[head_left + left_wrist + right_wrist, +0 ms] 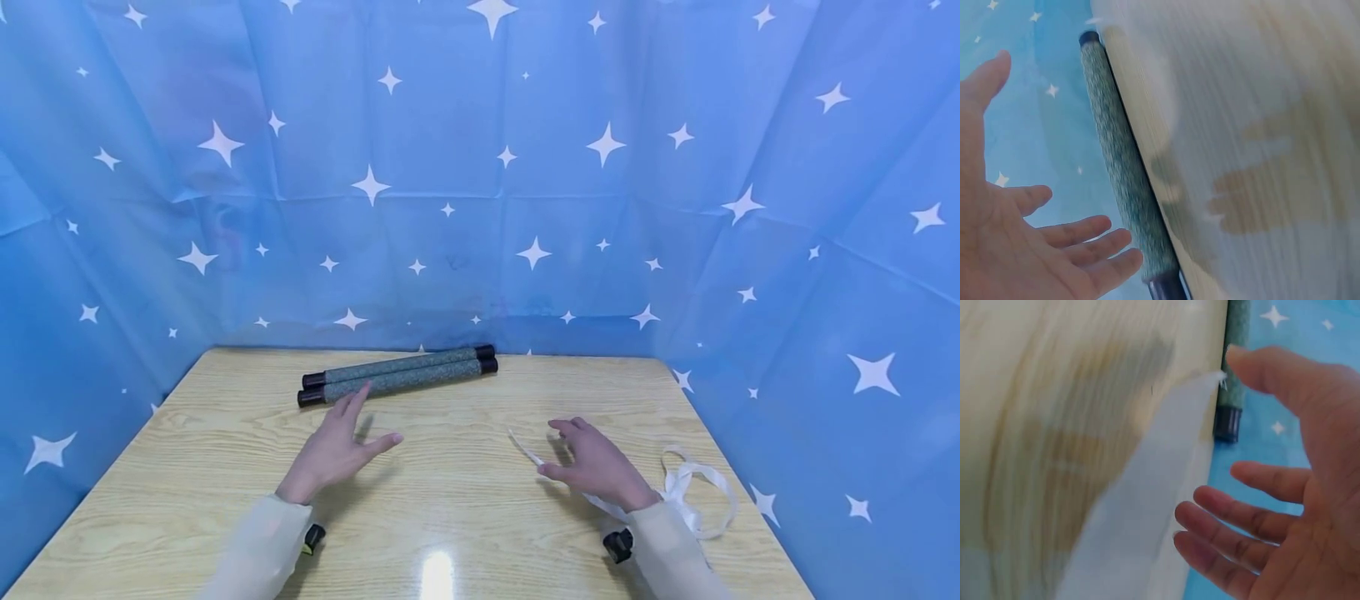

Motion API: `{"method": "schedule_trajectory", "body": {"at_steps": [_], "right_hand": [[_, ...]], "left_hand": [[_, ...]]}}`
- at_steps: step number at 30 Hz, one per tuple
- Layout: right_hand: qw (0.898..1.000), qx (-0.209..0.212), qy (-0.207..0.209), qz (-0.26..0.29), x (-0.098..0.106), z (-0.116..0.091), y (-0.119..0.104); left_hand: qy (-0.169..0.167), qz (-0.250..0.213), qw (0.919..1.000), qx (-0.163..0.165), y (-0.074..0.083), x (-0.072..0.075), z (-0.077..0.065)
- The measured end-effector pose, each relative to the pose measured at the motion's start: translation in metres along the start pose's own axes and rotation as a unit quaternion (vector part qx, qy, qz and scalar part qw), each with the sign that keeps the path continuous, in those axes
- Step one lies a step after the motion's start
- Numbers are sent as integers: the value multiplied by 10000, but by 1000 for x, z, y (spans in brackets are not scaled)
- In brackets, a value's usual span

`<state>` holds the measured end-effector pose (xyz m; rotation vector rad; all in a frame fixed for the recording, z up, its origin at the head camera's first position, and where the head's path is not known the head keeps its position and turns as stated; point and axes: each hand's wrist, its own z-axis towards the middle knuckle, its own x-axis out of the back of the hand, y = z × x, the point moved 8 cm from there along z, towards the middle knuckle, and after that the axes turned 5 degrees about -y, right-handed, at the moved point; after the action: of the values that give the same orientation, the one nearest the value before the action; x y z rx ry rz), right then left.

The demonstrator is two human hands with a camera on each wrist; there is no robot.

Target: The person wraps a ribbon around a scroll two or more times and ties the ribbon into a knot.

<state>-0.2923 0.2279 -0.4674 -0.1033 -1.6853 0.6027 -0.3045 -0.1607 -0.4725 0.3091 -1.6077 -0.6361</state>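
While two finely mottled grey-green cylindrical rolls (408, 380) with smooth dark end caps (311, 398) lie side by side near the far edge of a pale wood-grained table (461, 475), the left hand (330, 452) spreads its fingers and thumb wide beside them, whether touching I cannot tell. This looks like an approach without a grip, and taking hold would call for curling fingers around the rounded surfaces. The right hand (600, 468), loosely spread and holding nothing, hovers above a flat, looped white ribbon (677, 487); beyond hangs creased blue star-printed cloth (450, 125).
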Motion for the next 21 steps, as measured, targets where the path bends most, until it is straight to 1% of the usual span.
{"method": "schedule_trajectory", "body": {"at_steps": [5, 9, 11, 13, 17, 21], "right_hand": [[9997, -22, 52, 253, -10, 4, -9], [9998, 70, 167, 116, -16, 7, -14], [9996, 195, 219, 5, -18, 7, -17], [9991, 313, 293, 19, -18, 8, -18], [9975, 545, 337, 308, -18, 9, -22], [9965, 556, 215, 578, -18, 8, -22]], "left_hand": [[-28, -217, 9996, -154, 16, -14, 3], [-83, -356, 9988, -332, 28, -23, 4], [-121, -492, 9979, -406, 33, -26, 4], [-157, -637, 9967, -486, 37, -29, 4], [-244, -1038, 9925, -595, 42, -34, 4], [-340, -1380, 9868, -780, 52, -35, 6]]}}
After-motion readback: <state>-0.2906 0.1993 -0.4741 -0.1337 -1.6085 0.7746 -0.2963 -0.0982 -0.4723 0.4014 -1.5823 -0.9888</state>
